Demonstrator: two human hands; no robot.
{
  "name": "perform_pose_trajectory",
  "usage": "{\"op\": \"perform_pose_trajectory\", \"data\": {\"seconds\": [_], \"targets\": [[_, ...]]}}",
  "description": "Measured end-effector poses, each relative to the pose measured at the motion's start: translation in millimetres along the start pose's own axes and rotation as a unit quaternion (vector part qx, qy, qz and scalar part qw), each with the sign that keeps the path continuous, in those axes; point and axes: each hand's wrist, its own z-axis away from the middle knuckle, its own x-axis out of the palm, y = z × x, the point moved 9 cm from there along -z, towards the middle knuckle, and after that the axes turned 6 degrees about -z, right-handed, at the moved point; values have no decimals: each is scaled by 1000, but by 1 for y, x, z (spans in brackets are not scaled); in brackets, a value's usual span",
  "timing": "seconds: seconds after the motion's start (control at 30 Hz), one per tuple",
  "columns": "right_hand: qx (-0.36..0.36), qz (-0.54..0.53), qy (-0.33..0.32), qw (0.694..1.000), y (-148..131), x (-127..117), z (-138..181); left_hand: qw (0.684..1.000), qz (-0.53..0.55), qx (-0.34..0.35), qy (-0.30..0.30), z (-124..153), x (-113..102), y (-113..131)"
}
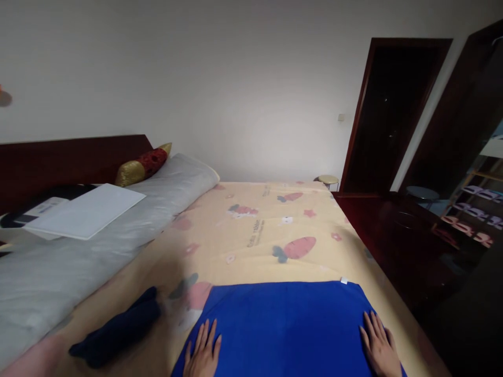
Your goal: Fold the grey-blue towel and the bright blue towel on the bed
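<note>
My left hand (203,352) lies flat on the blue cloth (286,324), fingers spread a little and pointing away from me, right at the cloth's left edge. My right hand (379,345) does the same on the far right edge, palm down, fingers stretched out, holding nothing. Both are pressed onto the fabric, well apart from each other, with the whole width of the cloth between them.

The cloth is a strong, even royal blue, plain with no pattern, spread smooth on the near end of the bed (275,230). Its far edge runs almost straight across, and a small white tag (344,280) sticks out at the far right corner. The surface looks flat (I can see barely a wrinkle in it).

It lies on a pale yellow sheet printed with carrots and small flowers. Just beside the cloth on the left rests a dark navy bundle (118,330), loosely rolled, not touching my hand. Further left is a grey bolster (118,230) with a white flat board (86,212) on it, and a red and gold cushion (143,164) by the dark headboard.
</note>
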Motion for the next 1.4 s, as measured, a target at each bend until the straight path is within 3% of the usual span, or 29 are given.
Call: {"op": "perform_pose_trajectory", "data": {"seconds": [0.1, 0.27, 0.33, 0.4, 0.47, 0.53, 0.67, 0.77, 0.83, 0.93, 1.0, 1.07, 1.13, 1.23, 1.3, 1.4], "targets": [[-44, -3, -3, 999, -63, 2, -1, 996, 29, 72, 52, 4, -19, 51], [-196, -98, -144, 965, -222, 33, 3, 954, 123, 262, 82, 19, -46, 196], [-236, -131, -191, 944, -262, 44, 6, 937, 142, 309, 75, 22, -49, 240], [-267, -151, -216, 927, -280, 48, 4, 927, 152, 337, 63, 21, -47, 265], [-280, -149, -223, 922, -271, 49, -5, 922, 156, 350, 54, 13, -42, 267], [-246, -119, -209, 939, -235, 48, -25, 933, 149, 326, 42, -6, -33, 244], [-107, -19, -129, 986, -118, 34, -70, 985, 94, 146, -6, -62, -1, 140], [-74, 26, -89, 993, -50, 24, -87, 998, 52, 42, -22, -87, 15, 66], [-87, 34, -84, 992, -27, 23, -90, 999, 36, 14, -28, -93, 20, 38], [-98, 44, -74, 991, -19, 24, -89, 999, 24, 8, -20, -95, 20, 27], [-78, 53, -58, 994, -25, 24, -87, 1000, 21, 6, -4, -93, 14, 33], [-58, 50, -46, 996, -46, 25, -81, 998, 35, 43, 10, -87, 5, 59], [-80, 23, -50, 995, -89, 30, -71, 989, 70, 126, 26, -73, -6, 104], [-189, -47, -108, 975, -186, 50, -47, 957, 123, 253, 73, -42, -32, 186], [-241, -88, -143, 956, -243, 63, -35, 938, 140, 303, 92, -25, -45, 232], [-264, -111, -177, 941, -279, 75, -37, 925, 148, 341, 83, -22, -51, 266]]}}
